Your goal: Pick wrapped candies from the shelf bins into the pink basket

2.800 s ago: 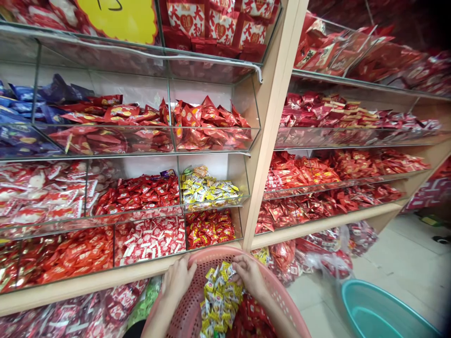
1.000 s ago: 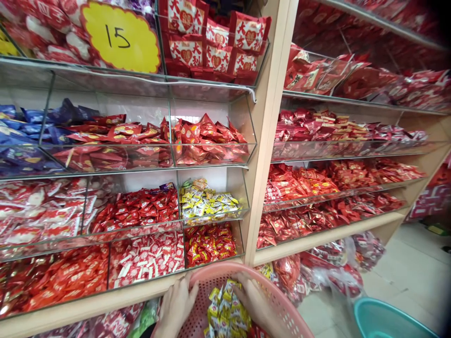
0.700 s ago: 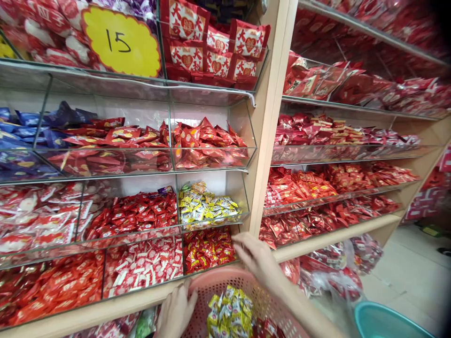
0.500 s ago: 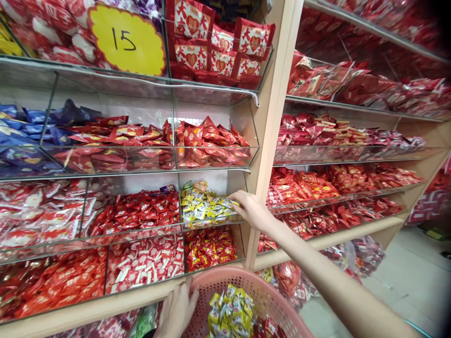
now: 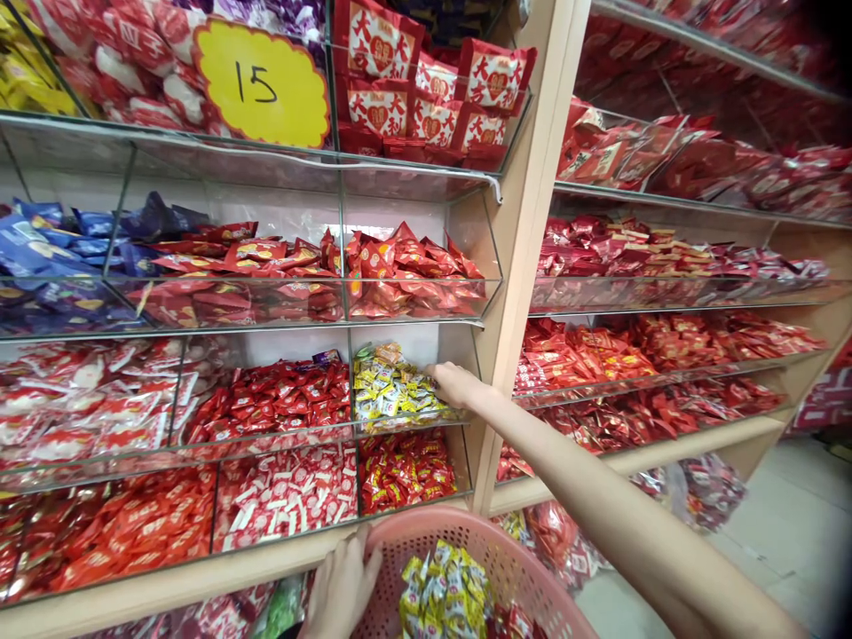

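My right hand (image 5: pixel 454 385) reaches into the glass compartment of yellow-and-white wrapped candies (image 5: pixel 390 386), at the right end of the pile. Its fingers are curled together, and the fingertips are hidden, so what they hold cannot be made out. At the bottom, my left hand (image 5: pixel 343 581) is closed over the left rim of a pink plastic basket (image 5: pixel 525 568). Inside the basket lies a heap of yellow wrapped candies (image 5: pixel 445 593), with red wrapped candies (image 5: pixel 514 621) beside it.
Glass-fronted shelves hold red candies (image 5: pixel 413 470) below and red packets (image 5: pixel 413 271) above. A yellow tag (image 5: pixel 263 84) reads 15. A wooden upright (image 5: pixel 532 222) separates another shelf unit on the right. Bagged goods (image 5: pixel 706 488) lie low near the tiled floor (image 5: pixel 792 506).
My right hand has moved slightly further into the yellow candies, its fingers now lower and more hidden. The view has shifted a little left. My left hand stays on the basket rim.
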Demonstrator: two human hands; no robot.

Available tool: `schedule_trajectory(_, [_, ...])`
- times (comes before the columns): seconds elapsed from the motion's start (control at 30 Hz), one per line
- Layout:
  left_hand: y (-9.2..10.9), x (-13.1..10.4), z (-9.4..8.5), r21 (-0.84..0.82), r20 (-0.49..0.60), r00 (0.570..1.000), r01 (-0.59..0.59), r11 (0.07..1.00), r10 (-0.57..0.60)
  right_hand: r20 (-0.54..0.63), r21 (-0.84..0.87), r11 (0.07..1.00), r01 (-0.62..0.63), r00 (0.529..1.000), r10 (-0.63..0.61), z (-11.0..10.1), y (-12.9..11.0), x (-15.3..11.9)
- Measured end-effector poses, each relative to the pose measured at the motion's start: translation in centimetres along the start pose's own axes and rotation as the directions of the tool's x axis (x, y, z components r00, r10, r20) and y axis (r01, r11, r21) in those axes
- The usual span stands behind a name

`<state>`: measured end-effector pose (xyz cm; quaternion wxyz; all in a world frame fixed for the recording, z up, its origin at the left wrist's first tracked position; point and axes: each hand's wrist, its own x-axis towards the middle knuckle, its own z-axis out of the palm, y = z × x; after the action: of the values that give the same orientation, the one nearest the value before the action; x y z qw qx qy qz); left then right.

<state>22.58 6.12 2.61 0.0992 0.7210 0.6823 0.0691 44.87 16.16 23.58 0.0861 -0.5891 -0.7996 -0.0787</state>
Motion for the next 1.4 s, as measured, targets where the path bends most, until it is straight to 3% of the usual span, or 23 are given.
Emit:
schedule_trajectory(0.27, [-0.1, -0.1, 0.0, -0.014, -0.012, 1.000, -0.020, 1.000, 0.020, -0.072, 0.073, 0.997, 0.041, 0.997, -0.035, -0.1, 0.8, -0.6])
schedule_trajectory(0.5, [-0.1, -0.1, 0.0, -0.018, -0.030, 0.999, -0.023, 1.000, 0.023, -0.307, 0.227, 0.962, 0.154, 0.948, -0.080, -1.5, 0.4, -2.0])
schedule_trajectory(0.6, [0.2, -0.3, -0.5, 0.001, -0.018, 1.000, -0.022, 1.000, 0.022, -0.377, 0.316, 0.923, 0.221, 0.922, -0.092, -2.4, -0.6, -3.7])
schedule_trajectory(0.73, [0.5, -0.6, -0.8, 0.038, -0.018, 1.000, -0.007, 0.999, 0.008, -0.447, 0.451, 0.838, 0.308, 0.890, -0.086, -2.7, -3.1, -7.9])
schedule_trajectory(0.8, [0.5, -0.6, -0.7, 0.048, -0.022, 1.000, -0.008, 0.999, 0.009, -0.419, 0.508, 0.803, 0.311, 0.904, -0.085, -1.3, -4.6, -10.3])
schedule_trajectory(0.9, [0.3, -0.6, -0.3, 0.055, -0.029, 0.999, -0.013, 0.998, 0.015, -0.271, 0.579, 0.778, 0.245, 0.957, -0.100, 3.0, -5.9, -13.2])
schedule_trajectory(1.0, [0.1, -0.4, 0.0, 0.049, -0.048, 0.999, -0.017, 0.999, 0.020, -0.086, 0.593, 0.795, 0.128, 0.992, -0.096, 8.5, -5.7, -14.8])
schedule_trajectory(1.1, [0.0, -0.3, 0.2, 0.045, -0.062, 0.997, -0.043, 0.998, 0.046, 0.063, 0.535, 0.843, 0.044, 0.994, -0.092, 12.8, -4.4, -15.5])
schedule_trajectory(1.2, [0.0, -0.3, 0.2, 0.063, -0.070, 0.996, -0.046, 0.997, 0.050, 0.153, 0.474, 0.880, -0.002, 0.985, -0.081, 14.8, -3.4, -15.9])
schedule_trajectory(1.4, [0.1, -0.6, -0.2, 0.035, -0.052, 0.998, -0.027, 0.999, 0.028, 0.204, 0.372, 0.928, -0.032, 0.978, -0.048, 15.8, -3.7, -15.9])
